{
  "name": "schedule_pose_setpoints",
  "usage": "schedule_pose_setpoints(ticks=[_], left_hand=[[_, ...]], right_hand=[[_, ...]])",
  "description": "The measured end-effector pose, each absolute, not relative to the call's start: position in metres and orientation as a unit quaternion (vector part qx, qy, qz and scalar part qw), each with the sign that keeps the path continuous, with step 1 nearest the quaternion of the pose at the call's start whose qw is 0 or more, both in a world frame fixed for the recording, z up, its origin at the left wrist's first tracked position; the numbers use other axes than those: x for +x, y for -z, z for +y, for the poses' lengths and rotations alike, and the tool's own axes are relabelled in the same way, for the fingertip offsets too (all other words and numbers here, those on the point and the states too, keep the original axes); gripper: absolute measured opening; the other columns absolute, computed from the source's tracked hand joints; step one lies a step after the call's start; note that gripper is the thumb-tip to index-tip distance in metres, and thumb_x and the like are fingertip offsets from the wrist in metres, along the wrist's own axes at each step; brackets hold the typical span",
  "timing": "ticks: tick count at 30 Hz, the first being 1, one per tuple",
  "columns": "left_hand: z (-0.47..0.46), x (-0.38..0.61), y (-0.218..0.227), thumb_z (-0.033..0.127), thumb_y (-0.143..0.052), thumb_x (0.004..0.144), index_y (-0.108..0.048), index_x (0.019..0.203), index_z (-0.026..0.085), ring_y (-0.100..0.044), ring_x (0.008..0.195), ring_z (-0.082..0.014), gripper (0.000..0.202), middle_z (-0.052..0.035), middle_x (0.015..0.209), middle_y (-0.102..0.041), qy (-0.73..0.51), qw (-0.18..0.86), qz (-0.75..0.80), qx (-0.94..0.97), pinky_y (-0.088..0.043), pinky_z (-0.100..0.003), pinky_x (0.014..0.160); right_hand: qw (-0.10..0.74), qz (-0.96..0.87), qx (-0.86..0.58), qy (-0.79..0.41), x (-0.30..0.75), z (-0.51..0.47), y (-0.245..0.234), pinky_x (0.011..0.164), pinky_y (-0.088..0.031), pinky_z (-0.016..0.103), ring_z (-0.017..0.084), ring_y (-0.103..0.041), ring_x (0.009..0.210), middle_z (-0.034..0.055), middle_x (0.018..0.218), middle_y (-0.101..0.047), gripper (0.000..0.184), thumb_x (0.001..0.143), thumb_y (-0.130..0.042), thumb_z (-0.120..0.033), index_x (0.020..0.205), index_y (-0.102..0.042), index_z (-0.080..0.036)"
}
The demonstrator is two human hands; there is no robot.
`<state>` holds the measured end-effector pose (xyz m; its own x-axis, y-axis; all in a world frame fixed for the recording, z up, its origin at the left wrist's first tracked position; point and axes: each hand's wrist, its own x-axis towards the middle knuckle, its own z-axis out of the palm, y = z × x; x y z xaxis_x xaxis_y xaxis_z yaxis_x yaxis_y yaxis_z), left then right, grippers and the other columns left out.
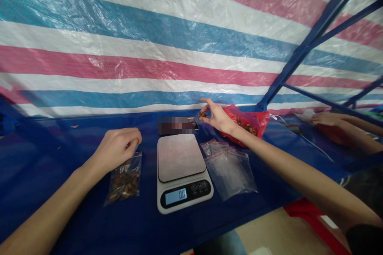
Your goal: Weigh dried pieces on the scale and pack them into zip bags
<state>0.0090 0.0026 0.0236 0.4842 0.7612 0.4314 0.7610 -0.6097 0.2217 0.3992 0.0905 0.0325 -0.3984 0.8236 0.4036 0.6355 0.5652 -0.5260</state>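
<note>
My left hand [121, 146] is closed at the top edge of a clear zip bag [125, 183], its fingertips partly hidden. Dark brown dried pieces fill the lower part of that bag, which lies on the blue tabletop. Above the far side of the table, my right hand [220, 118] pinches a small brown piece [202, 114] between thumb and fingers. Just beyond its wrist sits an open red plastic bag [260, 121] with more brown pieces inside. Between my hands stands a white kitchen scale [181, 159] with a bare plate, reading 0.0.
Several flat clear zip bags [233, 171] overlap right of the scale. A phone [193, 123], partly blurred out, lies behind it. A striped tarp [134, 67] and blue metal frame [287, 63] close off the back. Another person's hands [335, 121] work at far right beside a white cable [311, 143].
</note>
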Motion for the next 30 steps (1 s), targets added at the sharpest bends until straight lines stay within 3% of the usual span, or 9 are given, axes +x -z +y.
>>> schedule_pose_setpoints(ticks=[7,14,18,21,24,30], left_hand=[[-0.001,0.012,-0.027,0.018,-0.038,0.090,-0.065,0.073,0.022,-0.066,0.066,-0.0150,0.032,0.0010,0.074,-0.071,-0.249,0.000,0.443,0.861,-0.043,-0.027,0.067],[-0.001,0.014,-0.030,0.020,-0.040,0.089,-0.067,0.074,0.023,-0.069,0.070,-0.0171,0.031,0.0000,0.075,-0.074,-0.248,-0.008,0.454,0.856,-0.045,-0.028,0.068],[-0.001,0.012,-0.030,0.021,-0.042,0.087,-0.069,0.074,0.022,-0.069,0.069,-0.0172,0.030,0.0000,0.076,-0.075,-0.251,-0.015,0.463,0.850,-0.044,-0.027,0.067],[0.000,0.011,-0.030,0.021,-0.042,0.086,-0.068,0.073,0.023,-0.068,0.067,-0.0171,0.030,0.0000,0.076,-0.075,-0.254,-0.017,0.462,0.850,-0.044,-0.027,0.066],[0.000,0.013,-0.030,0.022,-0.042,0.086,-0.068,0.073,0.023,-0.067,0.068,-0.0176,0.029,-0.0002,0.075,-0.075,-0.256,-0.017,0.458,0.851,-0.043,-0.028,0.066],[-0.006,0.024,-0.036,0.020,-0.043,0.085,-0.067,0.071,0.023,-0.065,0.065,-0.0164,0.028,0.0004,0.074,-0.073,-0.263,-0.014,0.448,0.854,-0.042,-0.027,0.066]], right_hand=[[0.331,-0.855,-0.345,-0.198,0.358,0.022,-0.091,0.095,-0.054,0.039,0.021,-0.069,0.098,0.0029,0.102,-0.071,0.067,0.086,-0.077,-0.022,0.146,-0.047,-0.023],[0.211,-0.906,-0.331,-0.157,0.319,-0.020,-0.069,0.101,-0.050,0.046,0.027,-0.064,0.112,0.0045,0.110,-0.073,0.072,0.088,-0.078,-0.016,0.150,-0.044,-0.025],[0.234,-0.900,-0.331,-0.157,0.334,-0.027,-0.065,0.103,-0.051,0.049,0.029,-0.063,0.120,0.0094,0.126,-0.069,0.081,0.087,-0.083,-0.024,0.156,-0.039,-0.026],[0.282,-0.879,-0.359,-0.136,0.370,-0.040,-0.063,0.099,-0.054,0.044,0.025,-0.066,0.112,0.0074,0.119,-0.070,0.058,0.092,-0.079,-0.021,0.144,-0.053,-0.025],[0.238,-0.886,-0.383,-0.111,0.407,-0.055,-0.052,0.094,-0.055,0.042,0.024,-0.067,0.105,0.0077,0.111,-0.071,0.029,0.094,-0.078,-0.021,0.122,-0.069,-0.022],[0.205,-0.896,-0.394,-0.020,0.419,-0.068,-0.023,0.095,-0.053,0.043,0.026,-0.060,0.108,0.0123,0.117,-0.066,0.030,0.098,-0.073,-0.030,0.126,-0.071,-0.020]])
